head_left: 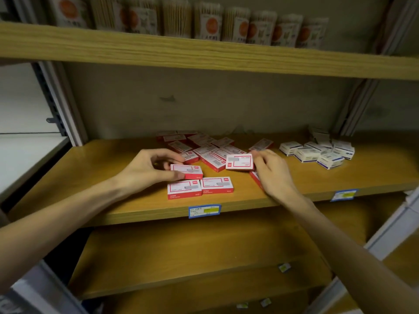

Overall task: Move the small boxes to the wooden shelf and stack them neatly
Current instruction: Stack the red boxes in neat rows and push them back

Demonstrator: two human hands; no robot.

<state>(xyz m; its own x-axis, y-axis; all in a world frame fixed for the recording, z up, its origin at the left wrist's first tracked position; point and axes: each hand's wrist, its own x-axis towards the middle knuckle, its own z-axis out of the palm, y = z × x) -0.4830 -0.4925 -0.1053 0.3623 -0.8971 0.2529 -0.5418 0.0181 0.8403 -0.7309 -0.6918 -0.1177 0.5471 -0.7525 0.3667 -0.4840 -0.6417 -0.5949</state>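
A wooden shelf (127,200) in a metal-framed rack carries the scene, with a higher board (158,48) above it lined with a row of packets bearing orange round labels (244,28), and lower boards (181,257) below. At mid-depth of the middle shelf, toward its back edge, lies a loose heap of small red-and-white boxes (204,146), tilted and overlapping. Near the right end sits a cluster of white boxes with blue print (317,152), well apart from the red heap. Close to the front edge, two red-and-white boxes (200,188) lie flat, side by side and touching. The person's left hand (149,168) pinches another red-and-white box (187,171) between thumb and curled fingers, just behind and partly above the left one of that pair. The right hand (272,171) grips a tilted red-and-white box (239,162) by its right end, fingers curled round it, in front of the heap. Two blue-edged price tags (204,210) are fixed to the shelf's front edge, one below the pair, one toward the right end; their print is too small to read.
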